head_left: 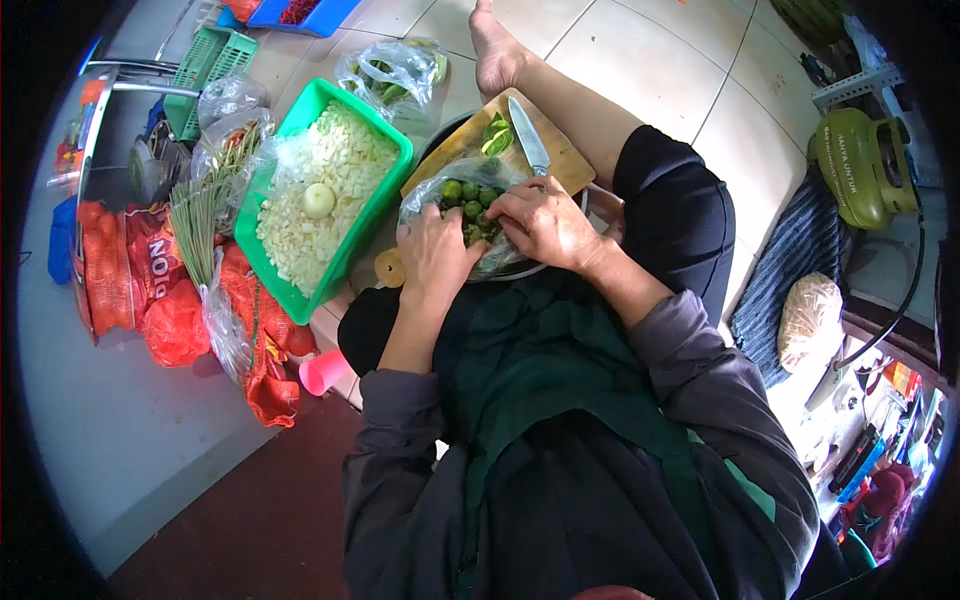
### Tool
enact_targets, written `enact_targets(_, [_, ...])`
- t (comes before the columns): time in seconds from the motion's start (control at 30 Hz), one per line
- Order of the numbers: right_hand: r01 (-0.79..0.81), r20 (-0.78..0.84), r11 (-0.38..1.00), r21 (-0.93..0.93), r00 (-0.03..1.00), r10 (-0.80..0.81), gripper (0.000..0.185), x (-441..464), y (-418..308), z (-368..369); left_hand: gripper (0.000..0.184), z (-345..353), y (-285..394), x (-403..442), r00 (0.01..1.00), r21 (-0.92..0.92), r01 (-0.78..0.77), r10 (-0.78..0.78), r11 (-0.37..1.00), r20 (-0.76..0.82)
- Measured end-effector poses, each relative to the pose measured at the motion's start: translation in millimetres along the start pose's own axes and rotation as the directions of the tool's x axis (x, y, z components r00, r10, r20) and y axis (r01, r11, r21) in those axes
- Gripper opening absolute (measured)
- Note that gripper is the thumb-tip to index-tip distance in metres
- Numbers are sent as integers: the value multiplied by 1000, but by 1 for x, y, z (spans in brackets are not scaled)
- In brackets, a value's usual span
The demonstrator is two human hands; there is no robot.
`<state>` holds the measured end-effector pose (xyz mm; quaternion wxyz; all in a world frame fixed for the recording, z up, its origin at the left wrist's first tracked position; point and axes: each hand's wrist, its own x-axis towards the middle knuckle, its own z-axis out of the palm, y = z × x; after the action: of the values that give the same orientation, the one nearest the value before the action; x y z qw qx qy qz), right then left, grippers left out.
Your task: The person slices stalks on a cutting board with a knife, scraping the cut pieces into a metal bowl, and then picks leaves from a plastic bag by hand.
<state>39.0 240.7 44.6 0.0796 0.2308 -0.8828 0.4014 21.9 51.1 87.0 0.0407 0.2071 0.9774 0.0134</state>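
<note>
A clear plastic bag (418,192) of small green limes (471,194) lies opened at the near edge of a wooden cutting board (570,158). My left hand (436,252) grips the bag's left side, thumb beside the fruit. On the right side, my right hand (556,226) has its fingers curled on the bag's edge, close to the limes. Whether either hand also pinches a lime is hidden. A knife (528,138) rests on the board, its handle end partly behind my right hand. Cut green lime pieces (496,135) sit left of the blade.
To the left stands a green basin (401,150) of chopped onion with a whole peeled onion (319,200) on top. Near it are another plastic bag (392,78), a pink cup (322,372) and red net sacks (108,270). A green gas cylinder (858,165) stands right.
</note>
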Motion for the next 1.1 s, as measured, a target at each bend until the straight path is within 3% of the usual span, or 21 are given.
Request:
enact_targets(0.2, [-19, -8, 999, -37, 1000, 19, 19, -2, 3, 2, 29, 15, -6, 0, 1000, -73, -24, 23, 997, -15])
enact_targets(0.3, [-28, 0, 999, -40, 1000, 28, 20, -3, 5, 2, 25, 24, -19, -4, 997, -302, -9, -16, 953, -81])
enact_targets(0.4, [-23, 15, 999, -47, 1000, 23, 21, -2, 4, 3, 23, 12, -27, -7, 996, -450, 52, -79, 892, -42])
enact_targets(0.43, [-22, 15, 999, -40, 1000, 22, 21, -2, 3, 3, 21, 18, -34, -7, 991, -528, -5, -67, 849, -116])
enact_targets(0.53, [-20, 15, 999, -30, 1000, 20, 20, -2, 1, 1, 24, 13, -48, -6, 970, -727, 226, -222, 648, 104])
enact_targets(0.67, [-5, 14, 1000, -9, 1000, 5, 19, -1, 0, 1, 22, -6, -51, -6, 952, -814, 299, -210, 497, 221])
enact_targets(0.8, [20, -24, 999, 47, 1000, -19, 19, -1, 0, 3, 23, 4, -60, -9, 952, -880, 294, -198, 372, 235])
enact_targets(0.9, [12, -34, 995, 95, 999, -9, 19, 2, -2, 1, 24, -2, -61, -10, 955, -888, 291, -167, 355, 246])
enact_targets(1.1, [54, -76, 911, 409, 997, -25, 20, 5, -12, 5, 27, -13, -54, -15, 929, -892, 366, -166, 266, 331])
